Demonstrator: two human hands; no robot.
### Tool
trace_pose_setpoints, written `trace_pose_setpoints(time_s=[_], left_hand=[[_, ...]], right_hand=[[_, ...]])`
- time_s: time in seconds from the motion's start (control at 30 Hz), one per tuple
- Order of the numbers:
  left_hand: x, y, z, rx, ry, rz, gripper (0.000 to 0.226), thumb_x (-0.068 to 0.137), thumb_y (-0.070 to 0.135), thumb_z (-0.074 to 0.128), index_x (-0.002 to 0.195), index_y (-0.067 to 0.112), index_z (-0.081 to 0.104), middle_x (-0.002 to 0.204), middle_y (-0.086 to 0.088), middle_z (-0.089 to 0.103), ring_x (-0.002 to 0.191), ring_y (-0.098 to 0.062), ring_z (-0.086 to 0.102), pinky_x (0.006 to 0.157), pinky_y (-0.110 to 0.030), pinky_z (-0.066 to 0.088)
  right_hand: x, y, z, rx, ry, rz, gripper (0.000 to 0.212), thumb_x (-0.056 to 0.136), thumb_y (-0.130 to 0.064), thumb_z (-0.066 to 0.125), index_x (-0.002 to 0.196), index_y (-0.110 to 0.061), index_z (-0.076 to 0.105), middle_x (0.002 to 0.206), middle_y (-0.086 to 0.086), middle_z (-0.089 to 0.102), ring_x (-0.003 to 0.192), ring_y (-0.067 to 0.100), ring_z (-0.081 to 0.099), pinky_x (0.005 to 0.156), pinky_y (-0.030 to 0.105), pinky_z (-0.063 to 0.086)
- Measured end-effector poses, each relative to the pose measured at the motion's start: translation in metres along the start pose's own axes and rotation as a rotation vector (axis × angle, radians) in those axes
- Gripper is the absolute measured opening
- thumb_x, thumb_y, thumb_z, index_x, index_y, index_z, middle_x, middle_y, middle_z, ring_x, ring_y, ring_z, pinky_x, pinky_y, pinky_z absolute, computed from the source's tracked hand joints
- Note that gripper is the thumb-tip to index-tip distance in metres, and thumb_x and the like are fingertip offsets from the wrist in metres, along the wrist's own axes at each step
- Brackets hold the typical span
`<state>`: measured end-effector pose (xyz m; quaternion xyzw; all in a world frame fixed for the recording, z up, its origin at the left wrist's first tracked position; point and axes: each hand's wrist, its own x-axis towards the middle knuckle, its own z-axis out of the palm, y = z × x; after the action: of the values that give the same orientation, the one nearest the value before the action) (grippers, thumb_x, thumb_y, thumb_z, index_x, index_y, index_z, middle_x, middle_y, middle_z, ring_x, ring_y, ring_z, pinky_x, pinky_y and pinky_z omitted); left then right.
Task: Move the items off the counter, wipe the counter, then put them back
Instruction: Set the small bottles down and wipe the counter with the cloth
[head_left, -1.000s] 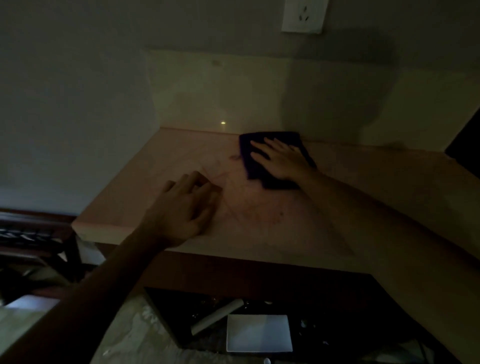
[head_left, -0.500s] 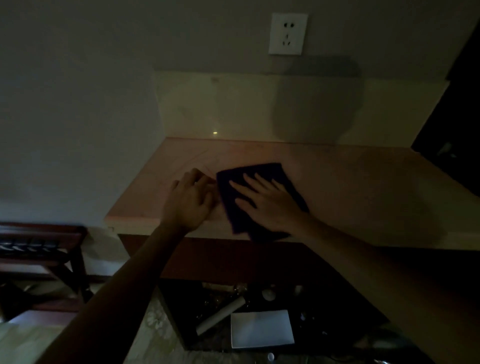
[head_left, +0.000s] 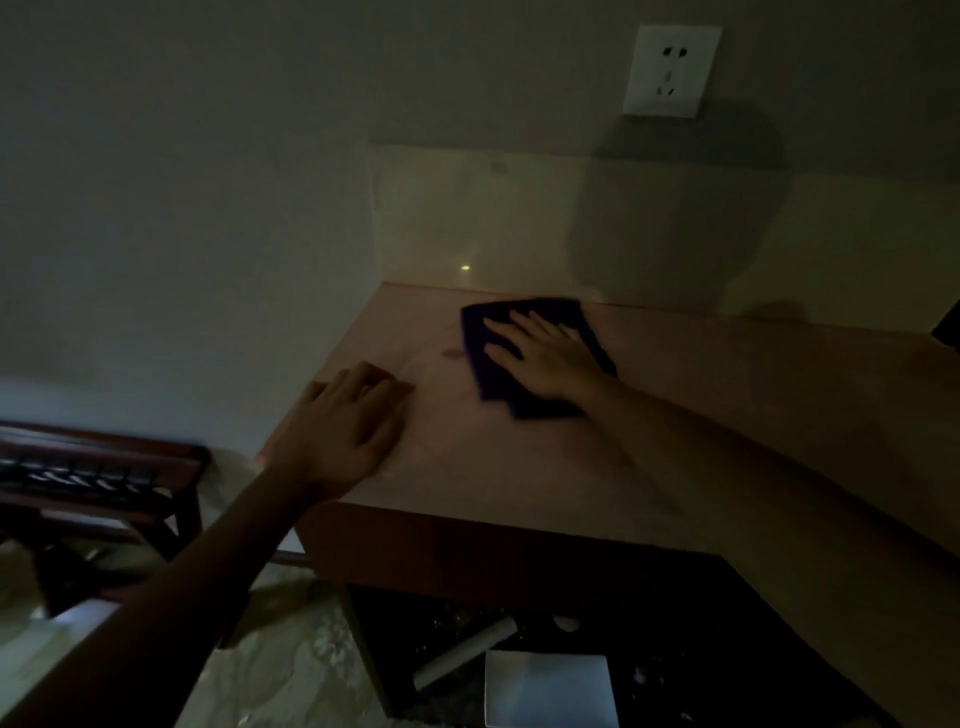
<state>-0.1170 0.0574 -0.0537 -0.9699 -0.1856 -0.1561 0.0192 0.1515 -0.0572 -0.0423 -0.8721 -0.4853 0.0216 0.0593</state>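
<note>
The room is dim. A light wooden counter (head_left: 727, 415) fills the middle of the view with no items on its visible top. A dark purple cloth (head_left: 480, 332) lies flat on it near the back wall. My right hand (head_left: 545, 358) presses palm down on the cloth with fingers spread, covering its middle. My left hand (head_left: 343, 431) rests palm down on the counter's front left corner, holding nothing, a hand's width from the cloth.
A white wall socket (head_left: 670, 70) sits above the backsplash. Below the counter, a dark open shelf holds a white square item (head_left: 550, 686) and a white tube (head_left: 462, 649). A dark wooden frame (head_left: 104, 478) stands at the left. Something dark (head_left: 948, 327) is at the right edge.
Half a second ago my right hand and the cloth were at the counter's front edge beside my left hand; they have slid back toward the wall. My left hand stayed at the corner.
</note>
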Motion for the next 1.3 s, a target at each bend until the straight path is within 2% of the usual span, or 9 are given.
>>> trace_pose_setpoints(time_s=[0.13,0.23,0.33,0.53,0.67,0.87,1.1,1.2,1.3], left_hand=[[0.002,-0.005,0.004,0.009,0.014,0.028,0.05,0.092,0.048,0.027,0.132,0.032,0.051,0.128,0.005,0.05,0.111,-0.019,0.055,0.086,-0.037,0.041],[0.003,-0.009,0.006,0.001,0.002,0.035,0.05,0.09,0.048,0.028,0.133,0.033,0.049,0.129,0.005,0.049,0.113,-0.018,0.053,0.087,-0.037,0.039],[0.0,-0.008,0.005,-0.018,0.02,0.023,0.052,0.091,0.049,0.023,0.132,0.031,0.051,0.129,0.004,0.049,0.115,-0.019,0.053,0.089,-0.038,0.039],[-0.005,-0.001,0.0,-0.059,0.063,-0.047,0.052,0.093,0.045,0.02,0.119,0.022,0.059,0.118,-0.002,0.056,0.105,-0.023,0.056,0.084,-0.038,0.036],[-0.012,-0.019,0.0,-0.019,0.063,-0.057,0.052,0.09,0.045,0.023,0.116,0.019,0.06,0.116,-0.006,0.057,0.1,-0.028,0.059,0.079,-0.039,0.041],[-0.005,-0.037,0.001,-0.074,0.056,-0.056,0.057,0.091,0.049,0.016,0.126,0.025,0.054,0.123,-0.001,0.051,0.107,-0.022,0.054,0.085,-0.038,0.039],[-0.005,-0.042,0.009,-0.166,0.173,-0.036,0.046,0.09,0.036,0.03,0.125,0.018,0.053,0.118,-0.002,0.054,0.099,-0.023,0.052,0.083,-0.038,0.04],[-0.003,-0.043,0.009,-0.19,0.213,-0.029,0.041,0.088,0.03,0.035,0.122,0.016,0.052,0.116,-0.003,0.054,0.095,-0.023,0.051,0.078,-0.037,0.039],[-0.007,-0.042,0.008,-0.23,0.263,-0.046,0.037,0.088,0.028,0.036,0.119,0.014,0.051,0.112,-0.003,0.052,0.091,-0.022,0.05,0.074,-0.035,0.038]], right_hand=[[0.067,0.006,0.0,-0.005,0.014,0.028,0.061,0.091,-0.069,0.013,0.148,-0.049,0.015,0.163,-0.007,0.01,0.15,0.018,0.008,0.118,0.047,0.009],[0.065,0.001,0.001,-0.021,-0.012,0.033,0.06,0.092,-0.067,0.012,0.149,-0.048,0.01,0.163,-0.006,0.008,0.15,0.019,0.007,0.119,0.047,0.007],[0.025,-0.017,0.005,-0.013,-0.002,0.024,0.058,0.094,-0.063,0.014,0.15,-0.047,0.009,0.163,-0.006,0.008,0.15,0.019,0.006,0.12,0.048,0.006],[-0.122,-0.08,0.017,0.037,0.034,-0.15,0.055,0.095,-0.062,0.011,0.149,-0.05,0.005,0.163,-0.01,0.004,0.15,0.014,0.001,0.12,0.045,0.002],[-0.149,-0.101,0.022,0.041,0.071,-0.128,0.058,0.092,-0.067,0.009,0.148,-0.051,0.002,0.163,-0.013,0.002,0.15,0.012,-0.001,0.12,0.045,0.002],[-0.067,-0.095,0.014,0.043,0.012,-0.099,0.058,0.093,-0.067,0.01,0.149,-0.05,0.007,0.163,-0.01,0.002,0.15,0.013,0.001,0.119,0.044,0.004],[0.107,-0.096,0.018,0.006,0.009,0.008,0.061,0.091,-0.069,0.009,0.149,-0.049,0.01,0.163,-0.007,0.007,0.15,0.017,0.007,0.12,0.046,0.007],[0.124,-0.1,0.019,0.002,-0.003,0.002,0.06,0.092,-0.066,0.008,0.15,-0.048,0.008,0.163,-0.006,0.006,0.15,0.018,0.006,0.119,0.045,0.005],[0.092,-0.112,0.021,0.0,-0.004,-0.024,0.057,0.095,-0.061,0.01,0.15,-0.047,0.006,0.163,-0.006,0.005,0.15,0.018,0.004,0.12,0.045,0.004]])
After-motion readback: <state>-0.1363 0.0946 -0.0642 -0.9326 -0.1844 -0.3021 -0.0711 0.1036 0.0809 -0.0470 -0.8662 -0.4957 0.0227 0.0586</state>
